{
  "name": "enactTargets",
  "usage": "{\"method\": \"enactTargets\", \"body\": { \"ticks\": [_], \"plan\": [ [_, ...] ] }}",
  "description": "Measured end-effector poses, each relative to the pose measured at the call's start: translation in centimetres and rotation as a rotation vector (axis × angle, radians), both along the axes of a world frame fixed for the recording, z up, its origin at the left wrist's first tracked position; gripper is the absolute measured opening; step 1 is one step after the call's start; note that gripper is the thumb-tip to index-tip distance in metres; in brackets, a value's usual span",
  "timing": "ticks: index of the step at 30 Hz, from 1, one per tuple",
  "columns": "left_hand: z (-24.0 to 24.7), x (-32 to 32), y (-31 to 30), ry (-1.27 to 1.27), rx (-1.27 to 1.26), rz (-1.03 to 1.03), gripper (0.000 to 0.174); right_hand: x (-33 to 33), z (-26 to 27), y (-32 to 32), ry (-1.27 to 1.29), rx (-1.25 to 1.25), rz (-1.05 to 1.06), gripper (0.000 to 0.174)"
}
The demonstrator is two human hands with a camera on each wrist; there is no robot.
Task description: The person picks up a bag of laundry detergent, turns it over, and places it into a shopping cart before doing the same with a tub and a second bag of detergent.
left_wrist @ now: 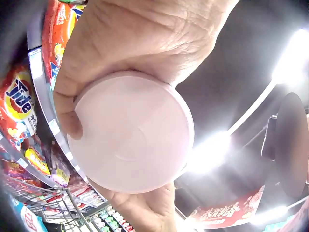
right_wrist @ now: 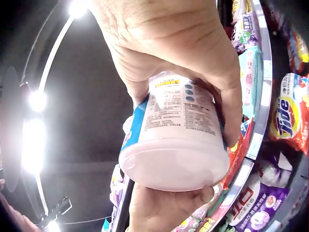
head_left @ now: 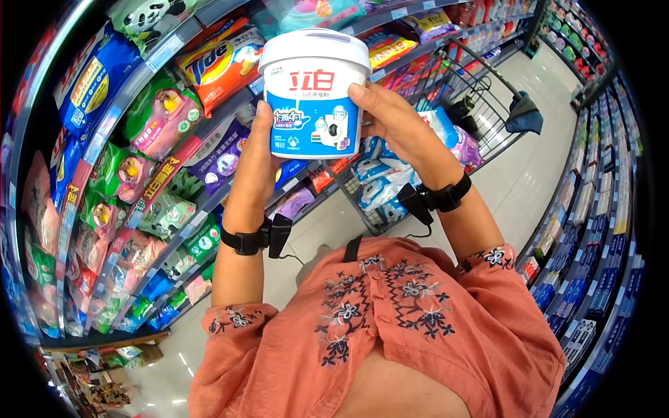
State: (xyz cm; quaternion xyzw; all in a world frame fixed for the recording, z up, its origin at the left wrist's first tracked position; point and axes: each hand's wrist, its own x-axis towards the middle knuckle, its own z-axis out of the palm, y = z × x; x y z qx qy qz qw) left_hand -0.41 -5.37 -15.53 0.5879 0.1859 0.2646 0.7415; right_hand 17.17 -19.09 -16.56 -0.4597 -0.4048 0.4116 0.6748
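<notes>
A white plastic tub of laundry powder [head_left: 317, 129] with a blue and white label and a white lid is raised in front of the chest, label toward the head camera. My left hand [head_left: 258, 150] grips its left side, thumb upright along the wall. On the right side, my right hand [head_left: 398, 122] holds it with the thumb on the front near the lid. The left wrist view shows a round, pale end of the tub [left_wrist: 130, 133] with left fingertips curled at its edge. Printed small text covers the tub's side [right_wrist: 178, 108] in the right wrist view.
Shelves of bagged detergent, including an orange Tide bag [head_left: 219, 66], curve along the left. A wire shopping cart [head_left: 503, 132] stands ahead to the right, carrying blue and white packs [head_left: 380, 174]. Another shelf [head_left: 592, 230] lines the right side of the tiled aisle [head_left: 505, 198].
</notes>
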Motion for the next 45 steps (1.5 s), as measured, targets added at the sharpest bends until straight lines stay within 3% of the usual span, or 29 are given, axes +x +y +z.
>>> {"method": "enactTargets", "body": {
  "ticks": [10, 14, 18, 21, 24, 29, 32, 37, 41, 45],
  "plan": [
    [-0.3, -0.5, 0.9, 0.026, 0.011, -0.085, 0.07, 1.0, -2.4, 1.3, 0.105, -0.03, -0.017, 0.064],
    [-1.5, -1.1, 2.6, -0.004, 0.308, -0.068, 0.088, 0.5, -1.4, 1.6, 0.047, 0.008, -0.113, 0.062],
    [2.6, -1.8, 1.7, -0.089, 0.389, -0.083, 0.098, -0.9, 2.5, 1.5, -0.044, 0.142, -0.146, 0.066],
    [5.5, -2.4, 1.5, -0.064, 0.469, -0.012, 0.115, -1.0, 4.2, 2.1, -0.138, 0.198, -0.122, 0.073],
    [8.1, -3.0, 1.5, -0.202, 0.488, -0.021, 0.104, -2.0, 6.5, 2.8, -0.192, 0.305, -0.147, 0.081],
    [12.0, -4.5, 3.1, -0.163, 0.652, 0.067, 0.108, -2.2, 10.1, 3.9, -0.338, 0.303, -0.033, 0.079],
    [14.7, -5.4, 4.0, -0.145, 0.744, 0.077, 0.108, -3.1, 12.2, 4.8, -0.258, 0.262, 0.028, 0.081],
    [18.1, -6.2, 6.4, -0.311, 0.716, -0.033, 0.121, -4.3, 16.4, 7.2, -0.279, 0.417, 0.048, 0.069],
    [23.3, -6.7, 9.0, -0.313, 0.84, 0.019, 0.095, -4.9, 21.2, 10.8, -0.269, 0.491, 0.015, 0.055],
    [29.2, -6.3, 13.9, -0.407, 0.998, 0.085, 0.085, -4.0, 27.6, 16.0, -0.428, 0.566, -0.078, 0.067]
  ]
}}
